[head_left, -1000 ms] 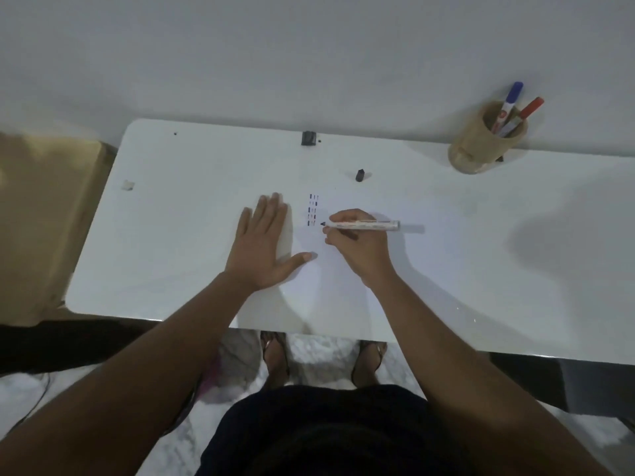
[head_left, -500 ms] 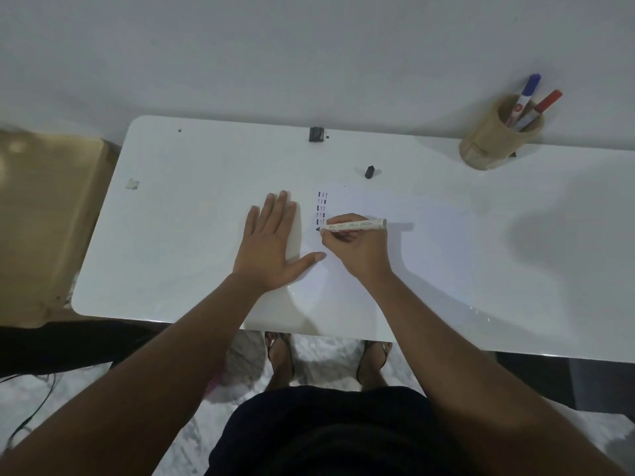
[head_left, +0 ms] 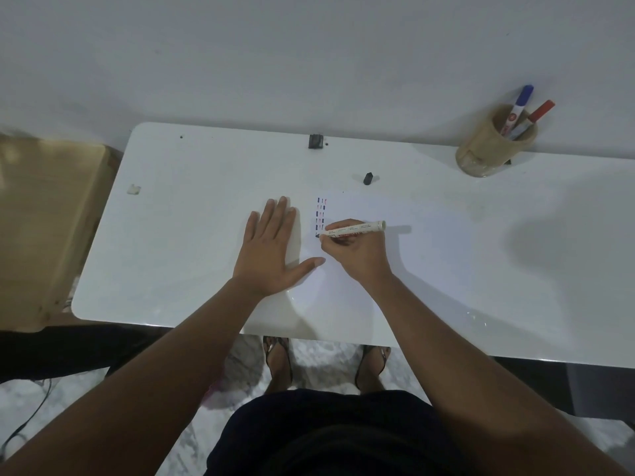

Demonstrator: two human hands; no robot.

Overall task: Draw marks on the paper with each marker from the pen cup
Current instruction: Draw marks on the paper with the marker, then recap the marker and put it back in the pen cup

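Observation:
A white sheet of paper (head_left: 395, 235) lies on the white table (head_left: 192, 207), with two short columns of blue and red marks (head_left: 320, 211) near its top left corner. My right hand (head_left: 354, 250) grips a white marker (head_left: 354, 229) lying nearly flat, its dark tip touching the paper just below the marks. My left hand (head_left: 275, 249) rests flat on the paper's left edge, fingers spread. The marker's black cap (head_left: 368, 178) lies on the table beyond the paper. A tan pen cup (head_left: 488, 149) at the back right holds a blue marker (head_left: 519, 108) and a red marker (head_left: 537, 113).
A small black clip (head_left: 315, 141) sits at the table's back edge against the white wall. A small white scrap (head_left: 133, 189) lies at the left. A tan wooden surface (head_left: 41, 218) adjoins the table on the left. My sandalled feet (head_left: 278, 359) show below the front edge.
The marker tip has crept a little lower along the column of marks, and the marker lies flatter. My left hand stays pressed on the paper. The camera view has shifted slightly.

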